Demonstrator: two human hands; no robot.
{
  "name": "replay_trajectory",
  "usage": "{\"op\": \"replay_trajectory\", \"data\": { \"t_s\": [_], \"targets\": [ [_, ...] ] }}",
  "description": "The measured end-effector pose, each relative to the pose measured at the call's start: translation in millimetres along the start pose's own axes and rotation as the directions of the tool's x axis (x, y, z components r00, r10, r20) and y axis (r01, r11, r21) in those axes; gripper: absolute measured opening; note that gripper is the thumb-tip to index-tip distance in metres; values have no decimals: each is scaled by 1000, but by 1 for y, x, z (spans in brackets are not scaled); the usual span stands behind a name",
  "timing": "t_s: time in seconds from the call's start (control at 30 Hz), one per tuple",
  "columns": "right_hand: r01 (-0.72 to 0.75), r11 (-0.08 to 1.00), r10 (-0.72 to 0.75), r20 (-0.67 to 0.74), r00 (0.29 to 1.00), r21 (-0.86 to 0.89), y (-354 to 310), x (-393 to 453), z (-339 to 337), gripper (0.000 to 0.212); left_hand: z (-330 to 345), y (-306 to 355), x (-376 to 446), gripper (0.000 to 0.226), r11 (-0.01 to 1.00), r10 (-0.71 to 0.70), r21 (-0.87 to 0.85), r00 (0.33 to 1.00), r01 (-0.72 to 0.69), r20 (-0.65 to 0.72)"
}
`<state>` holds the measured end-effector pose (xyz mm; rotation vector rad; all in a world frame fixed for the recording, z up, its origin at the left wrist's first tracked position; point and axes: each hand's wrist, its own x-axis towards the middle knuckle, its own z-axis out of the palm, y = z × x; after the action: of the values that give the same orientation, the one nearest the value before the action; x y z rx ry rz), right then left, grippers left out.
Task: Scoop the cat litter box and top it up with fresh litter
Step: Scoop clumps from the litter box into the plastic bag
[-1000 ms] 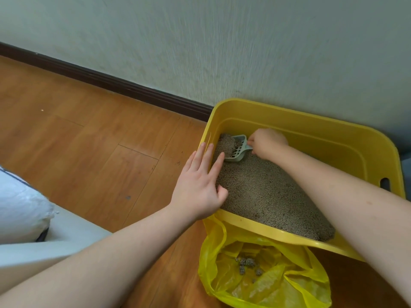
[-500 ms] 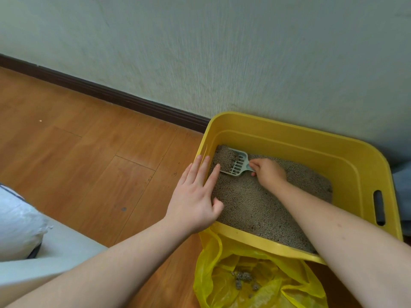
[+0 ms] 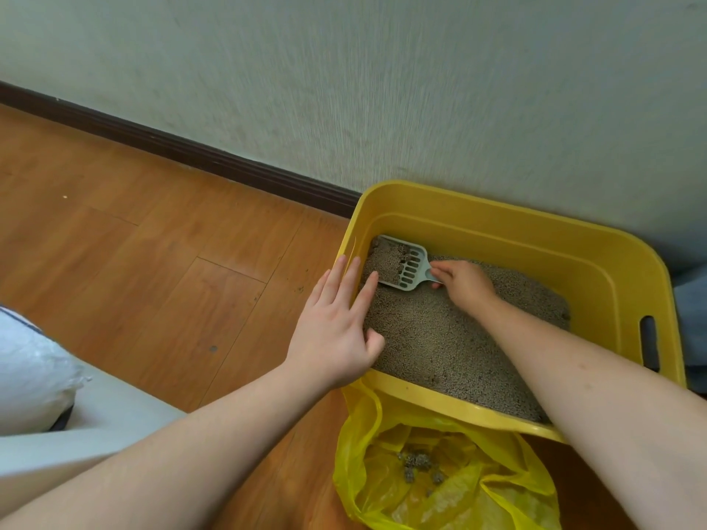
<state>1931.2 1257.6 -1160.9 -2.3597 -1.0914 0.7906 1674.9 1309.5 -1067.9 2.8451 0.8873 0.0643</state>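
No brand, label or writing can be read on anything in view. A yellow plastic litter box (image 3: 597,262) is seen on the wooden floor (image 3: 153,269), set against the pale textured wall (image 3: 382,89) with its dark skirting board (image 3: 191,154). Its right wall is pierced by a handle slot (image 3: 649,340). The box is filled with grey-brown litter (image 3: 440,338). A grey slotted scoop (image 3: 401,267) is held by its handle in the right hand (image 3: 465,283), whose fingers are curled round it; the scoop sits at the far left corner, loaded with litter. The left hand (image 3: 333,330) is laid on the left rim with fingers straight, grasping nothing. Just in front of the box, a yellow plastic bag (image 3: 440,472) lies open, with grey clumps (image 3: 419,462) inside. A white bag (image 3: 30,372) is seen at the left edge.
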Motion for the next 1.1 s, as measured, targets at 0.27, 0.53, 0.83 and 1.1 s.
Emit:
{"op": "replay_trajectory", "data": {
  "t_s": [0.27,0.53,0.83,1.1],
  "targets": [
    [-14,998,11,42,999,61,-2,9,-10,31,0,-1,-1,76,1000,1,-10,1000,-1,-1],
    [21,995,-22,10,1000,93,-2,-3,4,29,1,0,0,77,1000,-7,0,1000,7,-6],
    [-8,967,6,7,1000,255,-5,-8,3,29,1,-1,0,76,1000,-7,0,1000,7,-5],
    [-41,967,35,29,999,253,16,-37,-2,28,3,-2,-1,75,1000,-16,8,1000,16,-14]
  ]
}}
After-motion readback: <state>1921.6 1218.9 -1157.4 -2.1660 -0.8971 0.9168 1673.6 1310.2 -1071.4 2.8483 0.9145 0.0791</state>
